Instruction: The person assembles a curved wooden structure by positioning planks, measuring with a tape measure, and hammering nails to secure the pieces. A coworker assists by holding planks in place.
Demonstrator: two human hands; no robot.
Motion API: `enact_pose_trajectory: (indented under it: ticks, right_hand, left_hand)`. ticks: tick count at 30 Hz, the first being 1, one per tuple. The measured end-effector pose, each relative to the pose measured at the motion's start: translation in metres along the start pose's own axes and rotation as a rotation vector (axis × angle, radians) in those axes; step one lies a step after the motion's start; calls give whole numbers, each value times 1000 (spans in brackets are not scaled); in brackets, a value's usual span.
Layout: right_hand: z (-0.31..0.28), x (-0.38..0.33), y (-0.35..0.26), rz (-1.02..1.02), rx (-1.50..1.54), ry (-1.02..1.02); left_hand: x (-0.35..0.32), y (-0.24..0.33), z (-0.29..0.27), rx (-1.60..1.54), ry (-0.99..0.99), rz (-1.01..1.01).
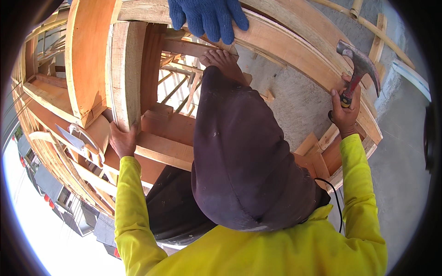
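My left hand [123, 140] is closed around the lower end of a pale wooden beam [125, 76], with the thumb on one side. In my right hand [346, 114] is a claw hammer [361, 64], held by its dark grip with the steel head upward. The right hand is beside the long curved timber [294, 51] at the frame's right. Another person's blue-gloved hand [209, 18] rests on the timber at the top, fingers pointing toward me.
My bare foot [224, 64] stands on a timber below the glove. At the left, a hand saw [76, 138] leans in the framing beside a thick board [90, 55]. Concrete floor [294, 108] shows through the frame. Rooftops [43, 175] lie far below at the left.
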State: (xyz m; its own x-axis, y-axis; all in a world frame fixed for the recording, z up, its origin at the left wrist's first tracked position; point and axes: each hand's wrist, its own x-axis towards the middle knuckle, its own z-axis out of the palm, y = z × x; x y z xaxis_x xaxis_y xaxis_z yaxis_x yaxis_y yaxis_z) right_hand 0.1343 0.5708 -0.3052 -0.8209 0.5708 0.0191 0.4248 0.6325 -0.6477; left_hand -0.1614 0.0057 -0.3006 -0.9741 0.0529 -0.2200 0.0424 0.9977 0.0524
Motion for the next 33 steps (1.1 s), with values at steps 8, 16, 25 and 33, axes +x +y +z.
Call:
enact_pose_trajectory:
  ticks: [8,16,25,33]
  right_hand:
    - [9,9,5,-126,-18,77]
    - [9,4,10,-216,-40,141]
    - [6,1,6,-215,-55,125]
    - [5,1,8,-157,-70,76]
  left_hand:
    - [8,7,-2,1,-103,-126]
    - [10,14,-1,59,-129,-120]
    - [16,-10,8,-76,-154,-70]
    - [14,1,-7,-31,-153,-33]
